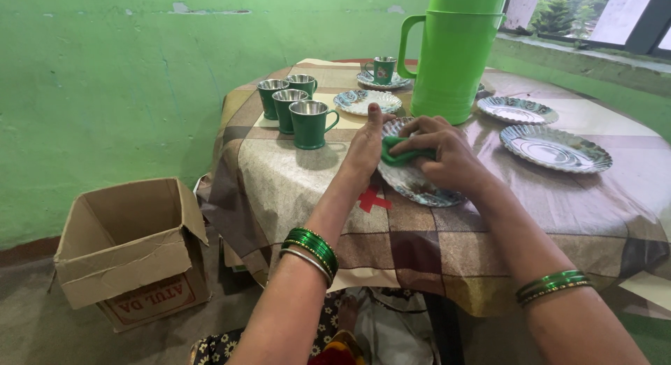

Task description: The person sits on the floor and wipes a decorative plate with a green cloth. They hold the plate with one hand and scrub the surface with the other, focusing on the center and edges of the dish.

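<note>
Hands: left (365, 150) grips the patterned, scallop-rimmed plate (419, 187), right (447, 155) pinches a green cloth (402, 152) against it.

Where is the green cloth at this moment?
In the head view, the green cloth lies near the middle of the table, under the right hand, on a patterned plate that the left hand steadies, just before the tall green jug.

A: Any packages near us?

B: Just one, on the floor to our left, beside the table: a cardboard box (133, 250), plain brown, roughly cube-shaped. Top flaps open, one standing up at the right, inside looks empty.

A: Labels?

B: Red print on a pale patch low on its front, upside down. No signs or screens w/in view.
</note>
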